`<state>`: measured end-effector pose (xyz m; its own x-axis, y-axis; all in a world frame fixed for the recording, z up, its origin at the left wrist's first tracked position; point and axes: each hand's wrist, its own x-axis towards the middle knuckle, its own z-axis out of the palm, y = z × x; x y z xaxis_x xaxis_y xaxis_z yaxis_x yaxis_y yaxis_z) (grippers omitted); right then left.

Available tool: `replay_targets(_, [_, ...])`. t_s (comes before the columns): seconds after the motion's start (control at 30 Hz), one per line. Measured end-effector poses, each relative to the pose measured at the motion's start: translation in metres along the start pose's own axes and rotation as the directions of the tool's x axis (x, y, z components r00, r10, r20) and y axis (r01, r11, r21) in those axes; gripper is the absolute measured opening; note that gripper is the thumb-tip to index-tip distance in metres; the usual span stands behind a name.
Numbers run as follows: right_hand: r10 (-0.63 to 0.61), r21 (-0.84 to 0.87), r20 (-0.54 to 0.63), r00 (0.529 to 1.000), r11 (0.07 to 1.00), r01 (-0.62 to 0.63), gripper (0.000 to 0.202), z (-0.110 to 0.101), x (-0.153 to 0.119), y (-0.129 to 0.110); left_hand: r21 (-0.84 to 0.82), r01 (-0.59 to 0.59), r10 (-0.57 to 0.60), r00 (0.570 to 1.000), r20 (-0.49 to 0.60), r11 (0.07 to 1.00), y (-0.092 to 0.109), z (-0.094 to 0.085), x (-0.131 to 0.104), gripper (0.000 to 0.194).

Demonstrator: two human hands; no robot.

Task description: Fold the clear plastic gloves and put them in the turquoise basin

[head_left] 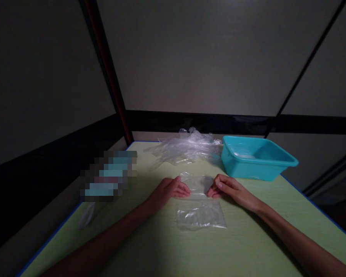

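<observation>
A thin clear plastic bag (201, 216) lies on the table in front of me, with a crease across its middle and its far part between my two hands. At its left edge is my left hand (173, 188), with the fingers pressed together on the film and the thumb near the far corner. My right hand (223, 186) has its fingers curled and pinched at the right edge of the same film. The fingertips of both hands partly cover the plastic.
A loose heap of clear plastic bags (190, 148) lies at the table's far side. Right of it stands a turquoise basin (252, 169) with something pale inside. A blurred-out item (109, 177) with a white loop (87, 216) lies at the left edge. Panelled walls stand behind the table.
</observation>
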<state>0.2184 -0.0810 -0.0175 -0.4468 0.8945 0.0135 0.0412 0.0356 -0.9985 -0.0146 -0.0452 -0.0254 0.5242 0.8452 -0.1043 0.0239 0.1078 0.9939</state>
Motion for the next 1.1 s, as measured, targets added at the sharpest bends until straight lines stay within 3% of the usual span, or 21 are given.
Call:
replay_targets(0.23, [0.07,-0.057,0.001,0.998,0.996,-0.07,0.029,-0.012,-0.005,-0.003,0.026,0.002,-0.003,1.0,0.019,1.0,0.002,-0.002,-0.001,0.06])
replay_targets(0.5, [0.047,-0.065,0.006,0.999,0.997,-0.046,0.029,-0.004,-0.003,-0.003,0.024,0.05,-0.051,0.998,0.047,0.998,0.006,-0.008,-0.006,0.059])
replay_targets(0.67, [0.049,-0.067,0.024,0.999,0.997,-0.047,0.031,-0.001,0.0,-0.002,0.005,0.04,-0.04,0.999,0.027,0.999,0.009,-0.012,-0.011,0.058])
replay_targets(1.1, [0.096,-0.15,0.019,0.995,0.984,-0.092,0.031,-0.015,-0.003,-0.005,0.003,0.037,-0.037,0.999,0.003,0.999,0.008,-0.012,-0.013,0.057])
